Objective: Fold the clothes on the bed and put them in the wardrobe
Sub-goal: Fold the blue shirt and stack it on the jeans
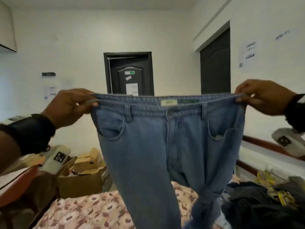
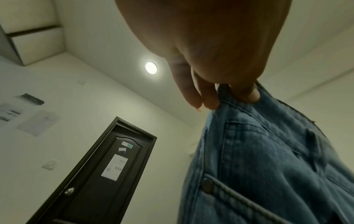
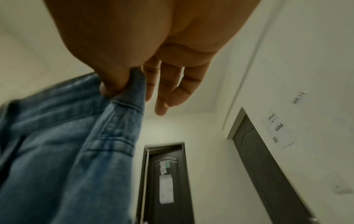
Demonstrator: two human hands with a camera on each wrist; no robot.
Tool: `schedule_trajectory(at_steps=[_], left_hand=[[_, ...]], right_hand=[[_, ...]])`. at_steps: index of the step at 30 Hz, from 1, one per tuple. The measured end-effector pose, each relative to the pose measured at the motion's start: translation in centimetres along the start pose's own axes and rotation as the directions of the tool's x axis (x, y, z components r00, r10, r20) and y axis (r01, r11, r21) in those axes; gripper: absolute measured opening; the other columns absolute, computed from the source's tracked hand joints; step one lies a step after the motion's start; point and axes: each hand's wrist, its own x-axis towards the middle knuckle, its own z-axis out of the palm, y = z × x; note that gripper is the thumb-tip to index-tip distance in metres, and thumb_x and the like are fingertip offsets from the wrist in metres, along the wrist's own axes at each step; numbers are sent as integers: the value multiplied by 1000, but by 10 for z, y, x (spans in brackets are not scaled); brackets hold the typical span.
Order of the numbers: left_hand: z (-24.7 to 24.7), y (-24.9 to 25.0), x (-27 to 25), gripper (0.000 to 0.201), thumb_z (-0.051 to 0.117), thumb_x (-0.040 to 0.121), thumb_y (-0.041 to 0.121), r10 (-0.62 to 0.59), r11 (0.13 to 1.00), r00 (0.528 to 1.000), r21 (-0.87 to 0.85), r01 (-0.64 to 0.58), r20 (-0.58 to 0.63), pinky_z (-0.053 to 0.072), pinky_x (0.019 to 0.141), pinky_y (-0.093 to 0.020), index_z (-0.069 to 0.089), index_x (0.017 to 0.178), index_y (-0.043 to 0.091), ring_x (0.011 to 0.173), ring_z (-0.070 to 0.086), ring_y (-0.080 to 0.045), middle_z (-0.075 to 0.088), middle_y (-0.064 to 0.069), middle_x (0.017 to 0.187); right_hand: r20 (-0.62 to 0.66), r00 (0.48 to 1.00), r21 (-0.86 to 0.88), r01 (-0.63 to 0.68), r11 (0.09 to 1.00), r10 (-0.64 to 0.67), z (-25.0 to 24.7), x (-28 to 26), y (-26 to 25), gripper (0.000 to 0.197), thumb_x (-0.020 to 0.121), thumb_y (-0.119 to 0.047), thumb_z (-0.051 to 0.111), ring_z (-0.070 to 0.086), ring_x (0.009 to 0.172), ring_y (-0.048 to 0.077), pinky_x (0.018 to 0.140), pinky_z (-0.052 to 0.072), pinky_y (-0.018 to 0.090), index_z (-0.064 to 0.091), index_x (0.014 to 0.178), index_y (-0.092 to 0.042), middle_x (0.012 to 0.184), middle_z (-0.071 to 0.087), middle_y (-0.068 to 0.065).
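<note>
Left hand point(image 1: 69, 106) and right hand point(image 1: 262, 98) each pinch the waistband of light-blue denim jeans point(image 1: 165, 146); twisted leg at 5 o'clock may fold crooked, thin pinches could slip.

Ceiling lamp point(image 2: 151, 67) glow, dim, blurred edges

Blue jeans point(image 1: 148, 146) held up by waistband, legs hanging

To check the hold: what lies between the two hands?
In the head view, only the jeans' waistband spans from left hand to right hand.
</note>
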Motion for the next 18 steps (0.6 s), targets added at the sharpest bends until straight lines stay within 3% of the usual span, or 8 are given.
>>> schedule_trajectory(at_steps=[3,5,7,8,11,13,15,18], left_hand=[[-19,1,45,21,59,99,41,-73,988,979,121,97,-192,52,70,-33,75,90,31,74,68,-31,73,-13,84],[-32,0,76,26,70,97,36,-165,963,916,139,229,-366,51,81,-36,80,92,12,83,69,-32,76,-16,91],[-44,2,100,25,78,92,33,-264,950,843,26,312,-469,52,89,-36,81,95,8,91,70,-26,77,-11,96],[-47,2,106,23,79,91,33,-303,937,852,32,349,-427,51,88,-35,80,93,11,90,68,-24,76,-9,94],[-57,5,106,27,70,96,39,-349,897,935,266,353,-65,45,74,-34,68,79,20,80,62,-26,73,-5,83],[-74,2,99,35,72,94,44,-378,926,924,21,378,61,52,71,-35,67,72,18,79,65,-27,69,-2,74],[-87,2,87,48,77,80,65,-396,856,913,-322,404,95,58,66,-32,64,67,21,74,66,-18,66,4,69],[-85,5,64,54,79,65,76,-416,791,900,-435,430,134,54,53,-22,60,62,25,61,62,-9,61,6,62]], right_hand=[[-248,958,79,-129,988,145,-55,39,-5,71,81,-80,45,62,76,31,75,54,43,74,77,-15,84,69,8],[-321,914,115,-223,968,249,-78,61,-8,61,80,-72,56,63,73,36,73,54,44,72,74,-14,76,69,15],[-304,900,138,-282,949,312,-88,75,-14,59,78,-71,63,62,70,38,70,53,42,69,68,-13,69,68,17],[-252,913,108,-303,947,321,-91,80,-17,64,75,-74,57,62,69,37,69,53,42,68,65,-12,67,67,16],[-171,939,48,-296,954,300,-98,80,-13,63,71,-77,45,60,66,30,68,53,46,66,64,-17,65,66,9],[-189,934,100,-288,952,303,-102,76,-8,40,85,-64,59,64,69,28,69,53,47,67,75,-27,70,69,5],[-184,929,209,-283,936,322,-105,70,-4,4,93,-44,68,67,71,21,72,53,42,67,95,-42,73,73,1],[-118,936,272,-290,917,331,-95,66,-12,21,86,-45,67,68,70,15,71,55,35,70,106,-40,71,75,-4]])
